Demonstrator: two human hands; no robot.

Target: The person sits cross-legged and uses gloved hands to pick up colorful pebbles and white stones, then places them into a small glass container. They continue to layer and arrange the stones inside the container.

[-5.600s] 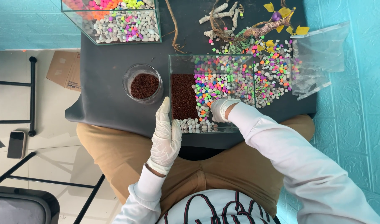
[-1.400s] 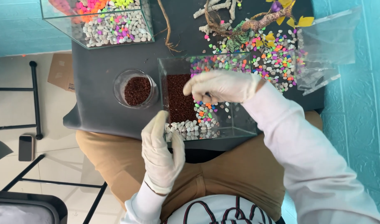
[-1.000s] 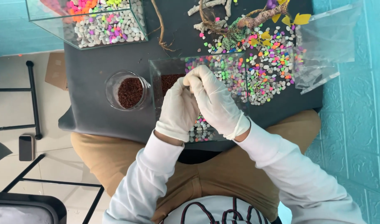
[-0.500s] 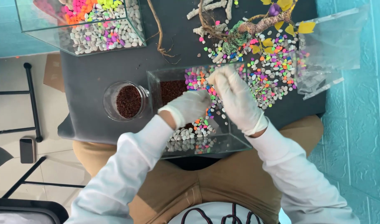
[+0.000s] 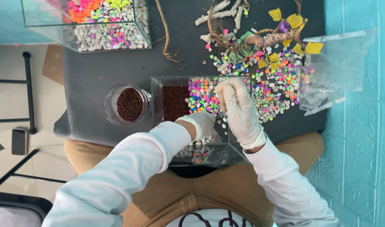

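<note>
White-gloved hands are both working inside the small glass tank (image 5: 158,101) sitting mid-surface. The left hand (image 5: 203,125) is pressing on the neon pebbles (image 5: 201,94) beside the brown gravel (image 5: 175,101), fingers together as far as I can see. The right hand (image 5: 238,109) is reaching in, fingers curled loosely, holding nothing visible. A round jar (image 5: 127,104) is sitting just left.

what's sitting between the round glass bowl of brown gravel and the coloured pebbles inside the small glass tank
In the head view, the tank's left glass wall, then a patch of brown gravel.
</note>
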